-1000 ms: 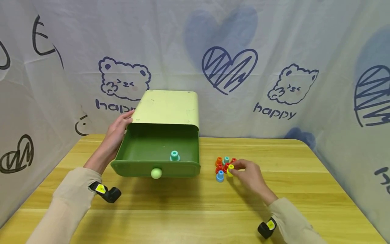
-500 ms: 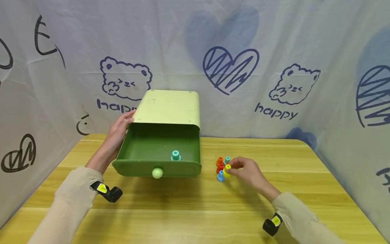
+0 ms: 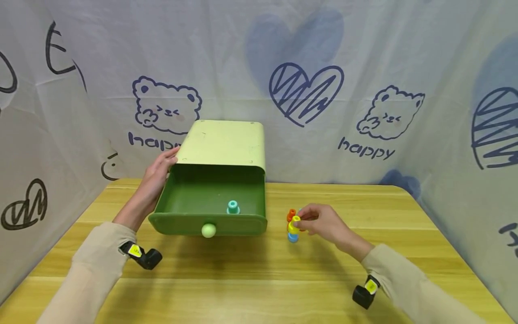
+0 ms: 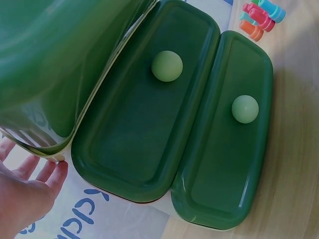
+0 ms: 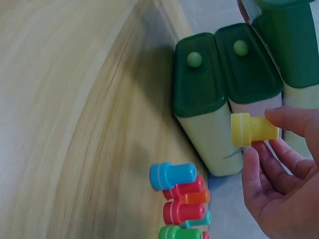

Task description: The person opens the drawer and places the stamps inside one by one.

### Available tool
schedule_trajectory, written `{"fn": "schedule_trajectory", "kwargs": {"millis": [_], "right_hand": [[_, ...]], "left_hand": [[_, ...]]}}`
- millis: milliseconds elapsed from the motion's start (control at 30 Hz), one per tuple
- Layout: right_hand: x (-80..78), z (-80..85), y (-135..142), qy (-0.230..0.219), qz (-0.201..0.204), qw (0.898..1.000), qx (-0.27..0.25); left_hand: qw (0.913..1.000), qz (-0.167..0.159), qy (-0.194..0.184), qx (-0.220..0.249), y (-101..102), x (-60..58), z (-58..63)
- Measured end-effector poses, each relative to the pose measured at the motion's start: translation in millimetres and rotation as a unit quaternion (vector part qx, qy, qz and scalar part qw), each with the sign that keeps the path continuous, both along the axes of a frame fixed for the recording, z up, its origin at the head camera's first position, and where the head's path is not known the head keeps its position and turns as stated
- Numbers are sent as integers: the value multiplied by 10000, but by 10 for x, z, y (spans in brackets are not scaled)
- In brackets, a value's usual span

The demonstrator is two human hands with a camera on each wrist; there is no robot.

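In the head view, a pale-yellow cabinet stands with its green top drawer pulled out. Inside that drawer is a teal stamper, upright near the front. My left hand rests against the cabinet's left side; its fingertips touch the edge in the left wrist view. Right of the cabinet, my right hand pinches a small yellow stamper between thumb and fingers, raised above the table. Below and behind it stand a blue stamper, red stampers and an orange stamper, partly hidden.
Two lower drawers with round knobs, a middle drawer and a bottom drawer, are closed. The wooden table extends in front and to the right. A printed white cloth hangs behind it.
My right hand has lifted the yellow stamper off the table and carried it slightly left, over the blue one. The left hand and the drawer stay where they were.
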State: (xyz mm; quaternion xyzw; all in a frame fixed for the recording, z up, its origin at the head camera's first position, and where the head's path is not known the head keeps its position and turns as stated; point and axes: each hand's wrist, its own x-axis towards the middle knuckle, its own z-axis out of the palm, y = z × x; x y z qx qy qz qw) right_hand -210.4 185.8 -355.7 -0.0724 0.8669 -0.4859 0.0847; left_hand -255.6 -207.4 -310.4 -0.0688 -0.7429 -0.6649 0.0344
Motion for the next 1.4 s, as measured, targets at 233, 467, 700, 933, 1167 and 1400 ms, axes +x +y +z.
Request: {"fn": "schedule_trajectory", "kwargs": {"millis": [233,467,700,933,1167,1400], "right_hand": [[19,139,-72,-90,243,9997,-13],[39,321,-142,164,383,9991,75],[50,487,-198,-7,305,9995,-116],[40,676,-252,-14,422,9989,-203],[0,844,-316,141,594,9980,-182],[-20,1012,-425,408,814,9957,-198]], "left_hand": [[10000,26,38,-11,8,2,2],[10000,22,7,0,-1,4,-1],[10000,23,-33,-61,-7,8,0],[10000,22,-14,-68,-9,9,5],[10000,5,-36,7,-11,5,1],[10000,-9,-27,11,-10,0,-2]]}}
